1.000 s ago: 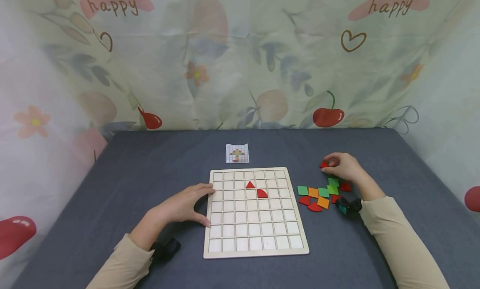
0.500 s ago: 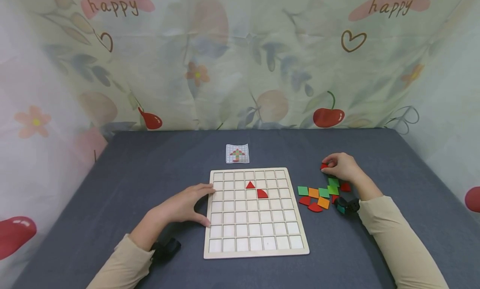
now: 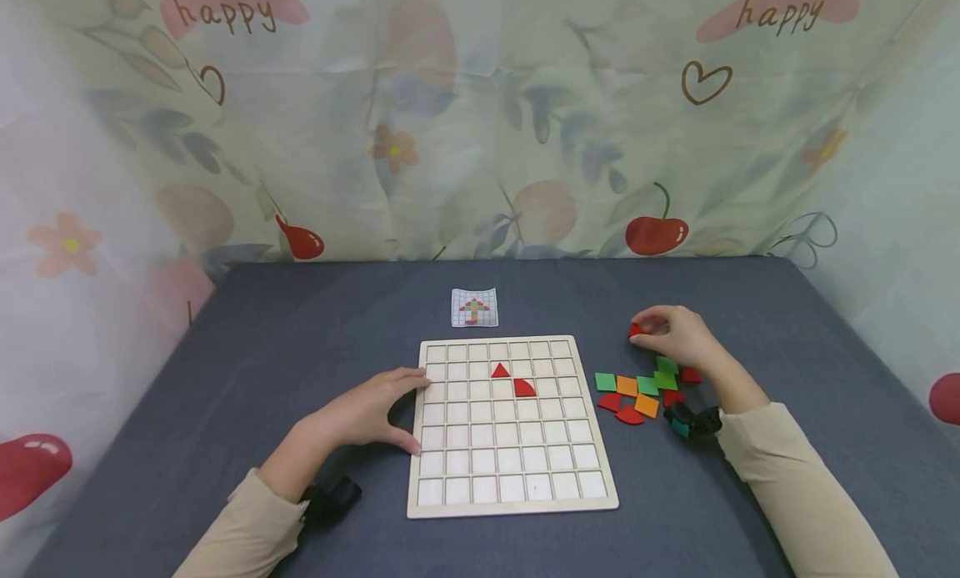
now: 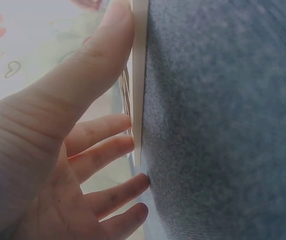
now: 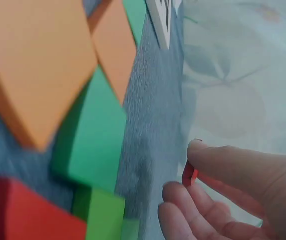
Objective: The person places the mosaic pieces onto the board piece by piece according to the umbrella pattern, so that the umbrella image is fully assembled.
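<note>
My left hand (image 3: 367, 409) rests against the left edge of the wooden grid board (image 3: 517, 506), thumb and fingers spread. In the left wrist view the thumb (image 4: 95, 60) lies along the board's side. On the board sit a red triangle (image 3: 500, 370) and a red quarter-circle tile (image 3: 524, 388), in separate squares. To the right of the board, my right hand (image 3: 678, 336) pinches a small red tile (image 3: 636, 330) between thumb and fingers, apart from the loose tiles. The right wrist view shows this tile edge-on (image 5: 189, 172); its full shape is hidden by the fingers.
Several loose tiles lie right of the board: green squares (image 3: 605, 382), orange squares (image 3: 647, 405) and red pieces (image 3: 630, 414). A small pattern card (image 3: 475, 308) lies behind the board on the dark cloth (image 3: 330, 328). A printed curtain (image 3: 480, 119) hangs at the back.
My right hand has moved slightly left with the pinched red tile, away from where it was a second ago. My left hand and the board stay put.
</note>
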`<state>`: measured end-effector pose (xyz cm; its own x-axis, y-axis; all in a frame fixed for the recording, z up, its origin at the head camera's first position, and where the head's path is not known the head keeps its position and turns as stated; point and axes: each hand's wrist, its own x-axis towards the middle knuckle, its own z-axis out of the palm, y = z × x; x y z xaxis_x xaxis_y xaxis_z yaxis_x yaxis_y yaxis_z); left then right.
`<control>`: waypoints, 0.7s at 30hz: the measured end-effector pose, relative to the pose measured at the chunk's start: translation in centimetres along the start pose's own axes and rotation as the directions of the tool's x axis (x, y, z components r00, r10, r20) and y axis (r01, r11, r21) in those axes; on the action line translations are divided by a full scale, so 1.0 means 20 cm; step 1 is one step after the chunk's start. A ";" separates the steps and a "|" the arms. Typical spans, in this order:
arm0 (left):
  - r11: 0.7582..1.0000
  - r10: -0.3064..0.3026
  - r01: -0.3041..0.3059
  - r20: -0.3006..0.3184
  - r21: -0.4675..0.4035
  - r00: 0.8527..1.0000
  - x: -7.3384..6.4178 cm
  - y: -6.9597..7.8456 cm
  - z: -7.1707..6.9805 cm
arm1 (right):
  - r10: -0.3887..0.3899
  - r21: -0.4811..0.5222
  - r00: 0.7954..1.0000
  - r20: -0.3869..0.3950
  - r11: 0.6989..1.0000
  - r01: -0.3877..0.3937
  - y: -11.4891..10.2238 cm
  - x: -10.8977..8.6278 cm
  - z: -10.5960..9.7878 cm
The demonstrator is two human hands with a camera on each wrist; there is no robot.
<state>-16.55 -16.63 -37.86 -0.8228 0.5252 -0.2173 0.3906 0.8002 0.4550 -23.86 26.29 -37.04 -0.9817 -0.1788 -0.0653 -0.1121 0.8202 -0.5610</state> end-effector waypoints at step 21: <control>1.000 -0.007 0.007 -0.006 0.012 1.000 0.00 0.01 0.00 | -0.172 0.091 0.983 0.067 0.982 0.166 -0.21 -0.10 0.13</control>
<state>-16.42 -16.50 -37.68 -0.8279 0.5178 -0.2155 0.3896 0.8073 0.4433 -21.11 21.81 -36.79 -0.9352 -0.3534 -0.0231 -0.2587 0.7262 -0.6370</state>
